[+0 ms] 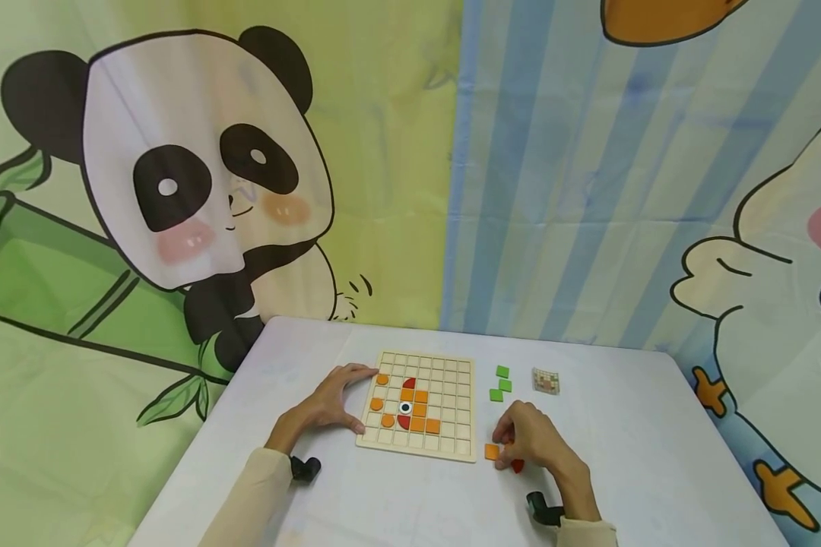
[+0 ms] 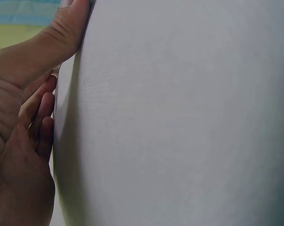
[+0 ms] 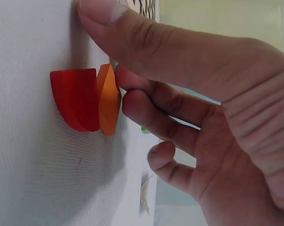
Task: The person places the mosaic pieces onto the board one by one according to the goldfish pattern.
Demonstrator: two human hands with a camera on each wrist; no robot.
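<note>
In the head view, a wooden grid board (image 1: pixel 445 380) lies on the table. My left hand (image 1: pixel 328 399) spans its left side, with forefinger and thumb spread at the edge. On the board are orange discs (image 1: pixel 377 404), orange squares (image 1: pixel 433 426), red quarter-round tiles (image 1: pixel 404 422) and an eye tile (image 1: pixel 405 408). My right hand (image 1: pixel 530 437) is bent low over loose tiles right of the board. An orange square tile (image 1: pixel 492 451) shows by its thumb and forefinger. In the right wrist view, a red quarter-round tile (image 3: pixel 76 99) touches an orange tile (image 3: pixel 109 101) beside the fingertips.
Three green square tiles (image 1: pixel 505 385) lie right of the board's upper part. Beside them is a small patterned card (image 1: pixel 546 381). The white table (image 1: pixel 410 494) meets a cartoon-printed curtain (image 1: pixel 390 190) at its back edge.
</note>
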